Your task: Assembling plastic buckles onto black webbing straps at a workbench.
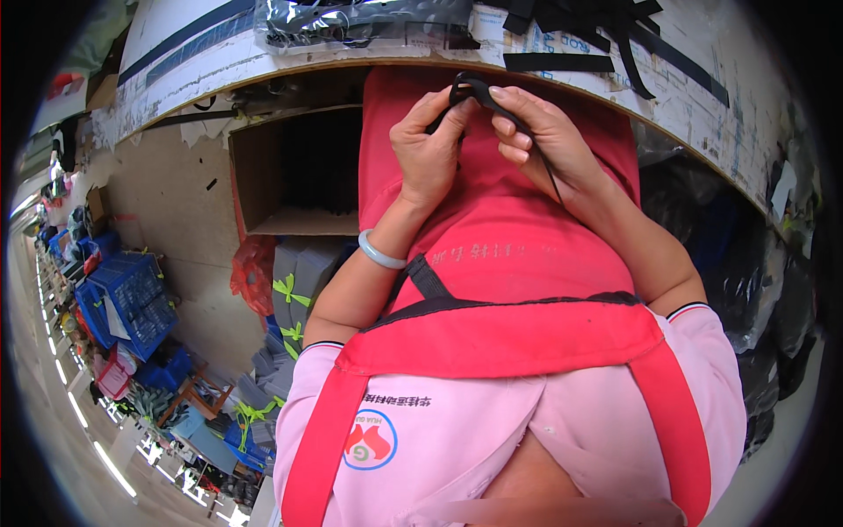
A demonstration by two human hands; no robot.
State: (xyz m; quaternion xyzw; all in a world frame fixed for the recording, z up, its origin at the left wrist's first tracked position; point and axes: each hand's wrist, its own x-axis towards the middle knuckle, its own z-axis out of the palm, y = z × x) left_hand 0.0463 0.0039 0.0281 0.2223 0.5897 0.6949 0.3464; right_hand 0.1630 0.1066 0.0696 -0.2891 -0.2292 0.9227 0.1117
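Both hands are raised over my red apron (518, 255), close to the table's near edge. Between them runs a black strap (475, 89), bent into a loop at the top. My left hand (430, 140) is closed, pinching the strap with thumb and forefinger; part of the strap is hidden inside that hand. My right hand (546, 132) pinches the strap on the other side with its fingers curled. A thin loose end of the strap hangs down beside the right fingers. Several flat black straps (562, 62) lie on the table just beyond my right hand.
The worktable (351, 68) curves across the top with a worn edge. A clear plastic bag (364, 25) of black items sits on it. Below are an open cardboard box (263, 176) and a red plastic bag (254, 274). Blue crates (132, 299) stand at left, dark plastic bags (746, 272) at right.
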